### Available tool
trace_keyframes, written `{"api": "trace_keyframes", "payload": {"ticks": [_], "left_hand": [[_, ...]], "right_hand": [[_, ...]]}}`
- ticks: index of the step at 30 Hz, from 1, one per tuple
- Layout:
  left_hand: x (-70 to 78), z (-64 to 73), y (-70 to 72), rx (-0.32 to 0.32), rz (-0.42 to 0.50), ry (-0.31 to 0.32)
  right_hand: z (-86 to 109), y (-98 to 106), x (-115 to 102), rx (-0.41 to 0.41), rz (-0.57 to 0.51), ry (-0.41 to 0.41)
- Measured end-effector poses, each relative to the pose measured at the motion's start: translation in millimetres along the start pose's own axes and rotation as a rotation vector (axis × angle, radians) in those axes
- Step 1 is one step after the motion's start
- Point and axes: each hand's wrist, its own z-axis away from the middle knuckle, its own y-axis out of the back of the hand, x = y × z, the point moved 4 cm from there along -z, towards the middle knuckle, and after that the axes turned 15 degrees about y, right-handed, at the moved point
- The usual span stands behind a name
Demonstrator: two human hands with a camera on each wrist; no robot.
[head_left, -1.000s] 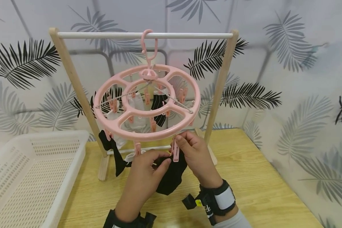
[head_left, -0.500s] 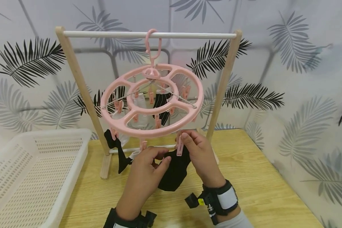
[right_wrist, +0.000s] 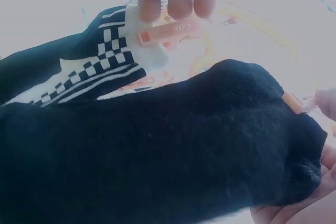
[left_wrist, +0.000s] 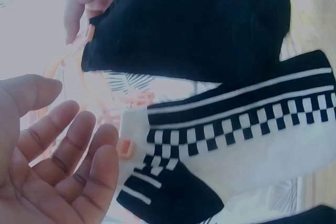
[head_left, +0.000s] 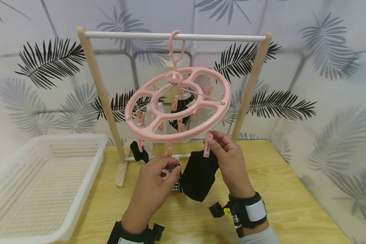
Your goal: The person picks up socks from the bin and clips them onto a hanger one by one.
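Observation:
A black sock (head_left: 199, 176) hangs from a pink clothes peg (head_left: 208, 145) at the front right of the round pink drying hanger (head_left: 177, 137). My right hand (head_left: 231, 159) pinches this peg between thumb and fingers; in the right wrist view, the fingers (right_wrist: 299, 203) lie partly behind the sock. To the left, my left hand (head_left: 157, 183) is apart from the black sock with its fingers loosely bent, holding nothing. Behind it, a black-and-white checkered sock (left_wrist: 236, 124) hangs from another peg (left_wrist: 126, 149), partly hidden in the head view.
The hanger hooks onto the white bar (head_left: 125, 35) of a wooden stand (head_left: 100, 84). Other socks hang at its back, among them a black striped sock (head_left: 183, 105). A white plastic basket (head_left: 88, 176) stands at the left of the wooden table (head_left: 280, 189).
My left hand has let go of the black sock and come away to its left. The right hand keeps hold of the peg. The head view has swung left, and the hanger tilts more.

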Motion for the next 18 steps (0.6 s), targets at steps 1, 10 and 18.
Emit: {"api": "trace_keyframes", "payload": {"ticks": [1,10,18], "left_hand": [[-0.2,0.3,0.8,-0.002,0.000,-0.006],[-5.3,3.5,8.0,0.012,0.012,-0.081],[-17.5,7.4,15.3,0.053,-0.031,-0.090]], "right_hand": [[-0.5,1.6,0.3,0.005,-0.001,0.002],[-2.2,11.5,0.1,0.019,0.005,0.011],[-4.9,23.9,0.1,0.058,0.127,0.012]]}}
